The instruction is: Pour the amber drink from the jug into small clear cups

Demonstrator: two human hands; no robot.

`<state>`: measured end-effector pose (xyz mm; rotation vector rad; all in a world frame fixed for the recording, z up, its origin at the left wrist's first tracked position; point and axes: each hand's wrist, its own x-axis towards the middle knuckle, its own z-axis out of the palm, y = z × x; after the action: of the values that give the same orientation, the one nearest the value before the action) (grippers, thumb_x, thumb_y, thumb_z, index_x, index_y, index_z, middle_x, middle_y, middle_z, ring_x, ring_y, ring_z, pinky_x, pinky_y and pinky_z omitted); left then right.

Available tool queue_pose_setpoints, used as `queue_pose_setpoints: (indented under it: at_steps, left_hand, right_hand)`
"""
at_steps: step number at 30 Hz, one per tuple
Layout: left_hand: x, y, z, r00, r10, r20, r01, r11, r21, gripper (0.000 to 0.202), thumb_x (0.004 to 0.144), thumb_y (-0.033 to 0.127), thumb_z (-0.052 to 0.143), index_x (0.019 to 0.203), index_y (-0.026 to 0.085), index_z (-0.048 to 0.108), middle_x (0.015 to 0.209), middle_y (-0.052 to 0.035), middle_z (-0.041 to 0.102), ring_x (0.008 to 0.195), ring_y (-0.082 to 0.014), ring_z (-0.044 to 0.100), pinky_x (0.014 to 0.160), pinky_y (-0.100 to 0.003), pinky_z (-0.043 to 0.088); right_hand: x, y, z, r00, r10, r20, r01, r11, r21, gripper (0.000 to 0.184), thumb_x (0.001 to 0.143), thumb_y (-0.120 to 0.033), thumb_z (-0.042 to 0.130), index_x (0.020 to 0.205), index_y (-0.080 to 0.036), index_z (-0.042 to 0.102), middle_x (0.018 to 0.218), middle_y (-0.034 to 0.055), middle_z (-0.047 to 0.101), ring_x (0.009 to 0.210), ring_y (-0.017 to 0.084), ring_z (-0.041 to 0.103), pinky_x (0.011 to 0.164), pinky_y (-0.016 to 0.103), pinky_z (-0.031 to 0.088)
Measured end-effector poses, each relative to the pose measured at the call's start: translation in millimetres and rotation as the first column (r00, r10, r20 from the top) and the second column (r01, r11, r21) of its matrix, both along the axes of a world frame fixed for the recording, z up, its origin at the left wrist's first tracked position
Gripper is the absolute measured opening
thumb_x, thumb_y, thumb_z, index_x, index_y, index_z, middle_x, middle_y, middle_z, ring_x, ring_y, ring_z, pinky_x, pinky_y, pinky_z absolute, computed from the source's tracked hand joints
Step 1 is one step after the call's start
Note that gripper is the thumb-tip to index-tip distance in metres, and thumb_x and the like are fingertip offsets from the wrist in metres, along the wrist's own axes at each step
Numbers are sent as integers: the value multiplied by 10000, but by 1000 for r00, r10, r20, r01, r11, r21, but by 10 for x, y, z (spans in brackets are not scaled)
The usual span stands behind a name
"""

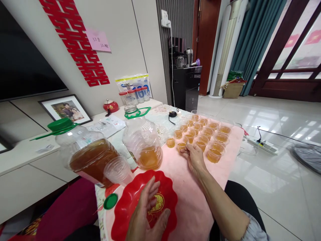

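Note:
My left hand [147, 214] lies flat and open on a red scalloped plate [130, 197] at the near edge of a pink cloth [190, 190]. My right hand [193, 157] reaches forward to a cluster of several small clear cups of amber liquid [213, 134]. Its fingers curl round the nearest small cup [181, 145]. Left of the plate lies a stack of empty clear cups [117, 170] on its side. Two big plastic jars hold amber liquid: one with a green lid [86, 154], and an open one [143, 144].
A small green cap [110, 201] lies by the plate, and a green lid [137, 113] behind the open jar. The white sideboard [30, 150] carries a framed photo [66, 110], a red teapot [110, 106] and packaged jars [134, 90]. A power strip [263, 145] lies on the tiled floor.

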<state>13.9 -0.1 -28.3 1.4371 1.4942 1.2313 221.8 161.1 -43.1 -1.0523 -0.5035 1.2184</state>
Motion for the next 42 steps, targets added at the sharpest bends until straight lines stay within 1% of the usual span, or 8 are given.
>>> queue_pose_setpoints:
  at_steps: [17, 22, 27, 29, 34, 36, 39, 42]
  left_hand:
    - [-71, -1, 112, 998, 35, 53, -35, 999, 4, 757, 830, 631, 736, 1474, 286, 533, 1368, -141, 725, 1271, -337, 704, 1035, -483, 619]
    - [-307, 48, 358, 999, 6, 37, -4, 999, -42, 745, 830, 601, 763, 1471, 278, 564, 1400, -146, 709, 1285, -331, 701, 1023, -445, 639]
    - [-632, 208, 859, 977, 85, -195, -64, 992, 110, 601, 874, 531, 724, 1414, 284, 628, 1332, -98, 751, 1216, -291, 729, 1027, -443, 626]
    - [-742, 323, 1113, 919, 139, -368, -70, 979, 194, 492, 878, 496, 710, 1321, 284, 692, 1270, -79, 770, 1061, -268, 760, 962, -444, 632]
    - [-887, 785, 1687, 753, 184, -632, 39, 946, 322, 403, 926, 327, 569, 1288, 210, 700, 1165, -88, 773, 996, -249, 749, 906, -419, 619]
    - [-889, 1044, 1860, 562, 153, -813, 68, 971, 230, 425, 932, 250, 542, 1334, 194, 667, 1262, -100, 743, 1037, -251, 743, 948, -428, 607]
    - [-860, 1478, 2042, 439, 109, -892, 35, 990, 139, 426, 915, 161, 607, 1336, 161, 666, 1323, -129, 716, 1246, -298, 684, 1120, -467, 521]
    - [-805, 1887, 2107, 323, -27, -946, -16, 999, -34, 381, 935, 176, 679, 1314, 153, 661, 1347, -127, 694, 1291, -283, 649, 1128, -490, 523]
  right_hand:
    - [20, -37, -36, 1000, -24, -14, 24, 1000, 8, 314, 987, -439, 686, 1164, -180, 668, 1068, 30, 712, 844, 144, 686, 726, 331, 612]
    - [5, -119, -72, 998, -49, -39, 49, 999, -1, 344, 989, -471, 674, 1182, -186, 663, 1087, 37, 710, 862, 154, 688, 739, 344, 614]
    - [-16, -305, -128, 995, -61, -82, 60, 998, -11, 326, 1000, -496, 650, 1078, -180, 661, 913, -12, 672, 692, 104, 615, 618, 278, 557]
    - [-43, -381, -140, 995, -55, -87, 56, 998, 8, 307, 1003, -487, 650, 999, -179, 651, 810, -45, 624, 609, 83, 556, 559, 248, 511]
    - [-156, -505, -126, 999, -1, -32, 4, 994, 111, 297, 989, -439, 681, 854, -185, 608, 696, -84, 546, 543, 66, 490, 509, 222, 455]
    - [-183, -526, -119, 1000, 25, 14, -27, 987, 156, 306, 986, -432, 688, 826, -186, 599, 688, -84, 548, 549, 68, 501, 511, 220, 454]
    - [-187, -545, -114, 992, 77, 96, -94, 975, 200, 327, 980, -443, 695, 800, -187, 600, 682, -79, 564, 567, 74, 528, 530, 227, 468]
    - [-172, -554, -117, 979, 124, 164, -158, 963, 219, 359, 980, -476, 689, 782, -189, 601, 668, -78, 567, 571, 80, 538, 549, 238, 481]
